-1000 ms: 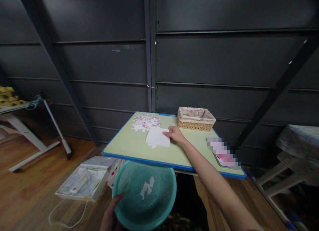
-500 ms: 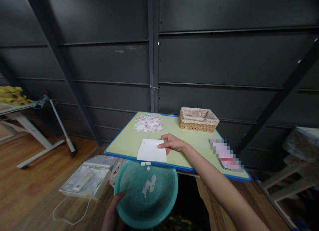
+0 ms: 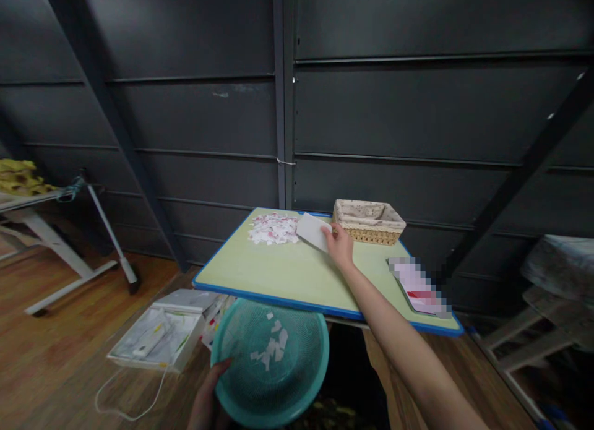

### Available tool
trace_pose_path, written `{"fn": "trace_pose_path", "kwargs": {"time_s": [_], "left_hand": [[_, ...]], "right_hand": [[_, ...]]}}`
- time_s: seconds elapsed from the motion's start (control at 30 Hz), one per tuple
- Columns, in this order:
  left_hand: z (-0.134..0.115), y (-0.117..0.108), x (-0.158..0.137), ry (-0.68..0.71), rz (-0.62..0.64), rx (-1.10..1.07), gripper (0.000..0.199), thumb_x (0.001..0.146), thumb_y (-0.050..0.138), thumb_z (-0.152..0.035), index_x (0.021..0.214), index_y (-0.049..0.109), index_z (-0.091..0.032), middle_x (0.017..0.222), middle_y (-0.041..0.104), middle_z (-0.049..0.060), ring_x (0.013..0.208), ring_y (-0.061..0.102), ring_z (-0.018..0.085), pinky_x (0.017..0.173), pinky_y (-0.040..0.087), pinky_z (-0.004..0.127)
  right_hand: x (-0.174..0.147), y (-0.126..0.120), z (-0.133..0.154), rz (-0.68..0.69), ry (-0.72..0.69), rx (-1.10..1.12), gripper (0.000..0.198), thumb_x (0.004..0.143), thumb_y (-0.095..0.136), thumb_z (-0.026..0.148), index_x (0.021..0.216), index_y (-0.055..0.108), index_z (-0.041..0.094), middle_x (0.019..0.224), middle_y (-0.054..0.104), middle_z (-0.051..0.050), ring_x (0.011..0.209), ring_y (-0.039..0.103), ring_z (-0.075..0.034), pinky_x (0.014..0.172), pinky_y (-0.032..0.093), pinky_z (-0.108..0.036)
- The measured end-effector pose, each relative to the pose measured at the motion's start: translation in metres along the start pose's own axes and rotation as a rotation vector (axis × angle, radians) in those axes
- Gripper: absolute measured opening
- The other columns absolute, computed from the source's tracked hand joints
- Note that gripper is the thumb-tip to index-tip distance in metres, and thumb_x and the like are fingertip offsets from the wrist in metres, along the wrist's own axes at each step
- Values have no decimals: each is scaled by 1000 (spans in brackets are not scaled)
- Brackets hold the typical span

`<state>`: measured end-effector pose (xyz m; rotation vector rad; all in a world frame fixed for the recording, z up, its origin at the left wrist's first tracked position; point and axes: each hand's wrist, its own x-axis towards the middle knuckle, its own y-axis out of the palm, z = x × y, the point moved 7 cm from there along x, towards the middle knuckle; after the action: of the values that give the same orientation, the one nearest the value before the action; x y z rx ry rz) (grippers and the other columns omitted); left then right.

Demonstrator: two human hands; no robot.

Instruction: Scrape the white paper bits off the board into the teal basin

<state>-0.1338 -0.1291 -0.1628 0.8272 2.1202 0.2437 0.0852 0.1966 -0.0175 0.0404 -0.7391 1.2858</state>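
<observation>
My right hand point(image 3: 341, 244) is closed on the right edge of a stiff white card point(image 3: 314, 232), held tilted over the far part of the table. Left of the card lies a heap of torn white and pinkish paper scraps point(image 3: 273, 229). My left hand point(image 3: 214, 380) grips the left rim of a teal plastic basket point(image 3: 320, 356) below the table's front edge, thumb on the inside and the other fingers hidden. Several white paper scraps point(image 3: 273, 349) lie in the bottom of the basket.
The yellow-green table point(image 3: 260, 272) has a blue edge. A cloth-lined wicker basket point(image 3: 371, 232) stands at its back right, and a partly blurred pinkish booklet point(image 3: 420, 291) lies at the right. An opened white box point(image 3: 158, 337) with a cord sits at the lower left.
My right hand has moved the white card from the front edge to the back, beside the paper heap. More scraps lie in the teal basket, which my left hand still holds.
</observation>
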Motion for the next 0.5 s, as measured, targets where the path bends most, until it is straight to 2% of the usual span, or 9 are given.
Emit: {"fn": "trace_pose_path", "kwargs": {"time_s": [0.1,0.27,0.37,0.5], "left_hand": [[0,3,-3,9,9,-1,73,73,66,-11,142,42,-5,78,81,9,86,74,33,86,58,46],[1,6,-6,-19,17,-15,79,76,63,-10,145,29,8,70,79,12,88,74,34,85,58,44],[2,3,-2,-22,-2,-13,78,75,64,-8,146,32,0,74,80,10,86,74,34,87,57,47],[1,-2,3,8,-31,12,71,73,65,-8,141,45,-7,81,81,9,79,76,31,88,57,46]], "right_hand": [[-6,-1,12,6,-139,-191,36,90,49,47,96,69,18,73,70,-7,69,63,-21,64,39,-27],[-18,9,22,69,-274,-340,35,95,46,44,102,71,20,77,73,-7,67,64,-19,61,36,-25],[-19,11,23,81,-304,-392,34,96,46,42,104,71,20,77,73,-7,66,64,-18,60,34,-24],[-19,10,22,76,-294,-457,34,98,45,41,108,70,20,77,73,-7,64,63,-17,59,31,-24]]}}
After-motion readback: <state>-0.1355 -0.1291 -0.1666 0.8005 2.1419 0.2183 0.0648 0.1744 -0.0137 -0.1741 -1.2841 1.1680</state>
